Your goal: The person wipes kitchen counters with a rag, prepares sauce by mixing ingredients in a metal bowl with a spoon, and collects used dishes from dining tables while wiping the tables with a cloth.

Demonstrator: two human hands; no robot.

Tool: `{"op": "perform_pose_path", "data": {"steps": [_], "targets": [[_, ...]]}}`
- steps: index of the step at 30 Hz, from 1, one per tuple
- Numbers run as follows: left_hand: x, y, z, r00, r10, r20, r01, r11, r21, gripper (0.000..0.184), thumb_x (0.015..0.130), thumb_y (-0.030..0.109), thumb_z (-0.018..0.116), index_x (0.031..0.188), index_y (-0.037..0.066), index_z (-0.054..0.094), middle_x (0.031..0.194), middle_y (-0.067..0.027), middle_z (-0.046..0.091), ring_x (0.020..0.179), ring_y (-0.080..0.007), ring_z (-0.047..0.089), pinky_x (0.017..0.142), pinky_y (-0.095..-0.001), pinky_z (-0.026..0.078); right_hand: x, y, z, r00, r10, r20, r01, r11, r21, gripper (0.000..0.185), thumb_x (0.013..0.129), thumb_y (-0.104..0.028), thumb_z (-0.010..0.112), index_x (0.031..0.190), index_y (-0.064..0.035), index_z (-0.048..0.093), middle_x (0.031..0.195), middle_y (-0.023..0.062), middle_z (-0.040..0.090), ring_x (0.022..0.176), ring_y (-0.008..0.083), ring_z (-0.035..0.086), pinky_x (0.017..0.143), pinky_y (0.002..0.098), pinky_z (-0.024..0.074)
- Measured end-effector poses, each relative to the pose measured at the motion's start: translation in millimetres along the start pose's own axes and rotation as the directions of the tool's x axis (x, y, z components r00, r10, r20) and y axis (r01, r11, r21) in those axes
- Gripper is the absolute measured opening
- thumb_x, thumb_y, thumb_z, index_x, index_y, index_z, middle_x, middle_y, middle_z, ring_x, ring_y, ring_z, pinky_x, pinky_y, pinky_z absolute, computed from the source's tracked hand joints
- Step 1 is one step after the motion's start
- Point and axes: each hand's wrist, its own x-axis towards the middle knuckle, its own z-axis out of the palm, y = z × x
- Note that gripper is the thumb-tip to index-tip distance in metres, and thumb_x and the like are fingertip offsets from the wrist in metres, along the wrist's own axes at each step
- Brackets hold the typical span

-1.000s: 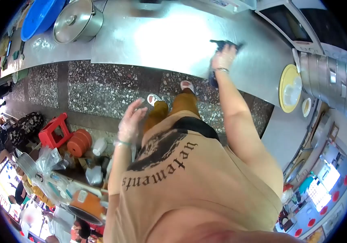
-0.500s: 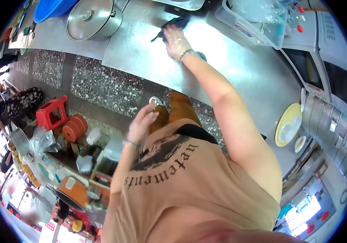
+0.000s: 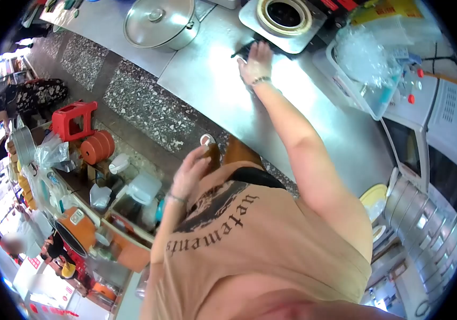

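My right hand (image 3: 257, 65) presses down on a dark cloth (image 3: 245, 50) on the metal worktop (image 3: 201, 85), arm stretched forward. The palm and fingers cover most of the cloth, and only its dark edges show. Just beyond the fingertips sits a square metal appliance (image 3: 255, 21) with a round ring on top. At waist height, in front of my shirt, my left hand (image 3: 192, 169) hangs in the air. Its fingers are loosely bent and apart, with nothing visible in them.
A lidded steel pot (image 3: 159, 26) stands on the worktop to the left. To the right is a clear plastic tub (image 3: 340, 80) holding plastic bags, beside a white microwave (image 3: 420, 101). A red stool (image 3: 73, 121) and cluttered shelving are at my left. People appear at far left.
My right hand has slid the dark cloth farther across the worktop, close to the metal appliance, which has come into fuller view. My left hand stays near my waist.
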Motion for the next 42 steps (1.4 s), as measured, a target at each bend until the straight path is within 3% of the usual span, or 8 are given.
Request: {"op": "perform_pose_path", "data": {"steps": [3,6,11,13,20,26,32,42], "targets": [[-4.7,-18.0,-4.8,0.996,0.051,-0.067,-0.053,0.998,-0.025,0.043,0.093,0.013,0.046,0.135,0.003,0.04,0.133,-0.0086,0.047,0.115,-0.0208,0.05,0.099,-0.0327,0.038,54.3,-42.1,-0.1,0.992,-0.083,0.099,0.075,0.993,0.089,0.075,0.089,-0.046,0.045,0.141,0.0045,0.023,0.15,0.0207,0.017,0.14,0.0314,0.012,0.115,0.0417,0.0074],[-9.1,-31.7,-5.3,0.996,0.031,-0.089,-0.035,0.998,-0.045,0.042,0.094,0.014,0.046,0.135,0.004,0.04,0.134,-0.0083,0.046,0.116,-0.0212,0.05,0.099,-0.0325,0.038,85.9,-62.9,1.0,0.945,-0.326,0.021,0.312,0.918,0.243,0.065,0.084,-0.034,0.054,0.133,0.0044,0.037,0.144,0.0213,0.029,0.135,0.0326,0.025,0.111,0.0401,0.0215],[-15.7,-29.8,3.1,0.995,-0.021,-0.099,0.019,1.0,-0.018,0.042,0.094,0.013,0.046,0.135,0.004,0.04,0.133,-0.0094,0.047,0.117,-0.0202,0.05,0.099,-0.0316,0.038,54.6,-70.1,8.7,0.664,-0.739,0.117,0.723,0.674,0.153,0.051,0.083,-0.02,0.052,0.129,0.0021,0.044,0.139,0.0162,0.04,0.132,0.0289,0.032,0.11,0.0383,0.0248],[-15.5,-35.3,-3.8,0.998,0.002,-0.069,-0.002,1.0,0.0,0.042,0.094,0.013,0.047,0.135,0.004,0.041,0.133,-0.0095,0.047,0.116,-0.0197,0.05,0.099,-0.0314,0.039,13.7,-55.0,27.6,0.564,-0.824,-0.051,0.81,0.54,0.23,0.047,0.082,-0.015,0.053,0.126,0.0011,0.047,0.137,0.016,0.041,0.131,0.0282,0.034,0.112,0.0375,0.0235],[-20.8,-37.3,-46.8,0.991,0.135,0.009,-0.135,0.989,0.059,0.043,0.093,0.014,0.048,0.135,0.004,0.041,0.134,-0.0097,0.047,0.115,-0.0188,0.051,0.098,-0.0306,0.039,-82.4,59.2,-11.6,0.953,-0.285,-0.104,0.3,0.94,0.164,0.051,0.074,0.003,0.044,0.125,0.0024,0.047,0.135,0.0204,0.043,0.129,0.0336,0.037,0.111,0.0404,0.0269],[-56.4,-60.7,-104.5,0.991,0.132,0.014,-0.132,0.99,0.049,0.042,0.093,0.014,0.048,0.134,0.004,0.042,0.133,-0.0095,0.047,0.113,-0.0186,0.052,0.098,-0.0309,0.039,-268.8,175.4,-11.9,0.931,0.252,-0.264,-0.235,0.967,0.093,0.052,0.074,-0.001,0.049,0.125,0.0075,0.045,0.135,0.0254,0.04,0.129,0.0392,0.033,0.111,0.0446,0.0234],[-96.0,-83.0,-165.7,0.985,0.167,-0.032,-0.169,0.982,-0.08,0.041,0.093,0.014,0.048,0.133,0.003,0.043,0.131,-0.0108,0.048,0.112,-0.0192,0.053,0.097,-0.0327,0.04,-339.8,116.6,14.5,0.718,0.549,-0.427,-0.603,0.798,0.012,0.048,0.079,-0.009,0.053,0.122,0.0105,0.045,0.13,0.0309,0.042,0.123,0.0457,0.036,0.109,0.0488,0.0239],[-73.5,-18.9,-200.1,0.97,0.24,-0.036,-0.242,0.956,-0.164,0.038,0.095,0.014,0.047,0.131,0.003,0.044,0.129,-0.0097,0.051,0.111,-0.0188,0.054,0.097,-0.0314,0.041,-141.5,-100.1,54.0,0.952,0.128,-0.278,-0.088,0.984,0.154,0.056,0.078,-0.008,0.053,0.128,0.0124,0.039,0.141,0.0299,0.028,0.134,0.044,0.022,0.113,0.0481,0.0155]]}}
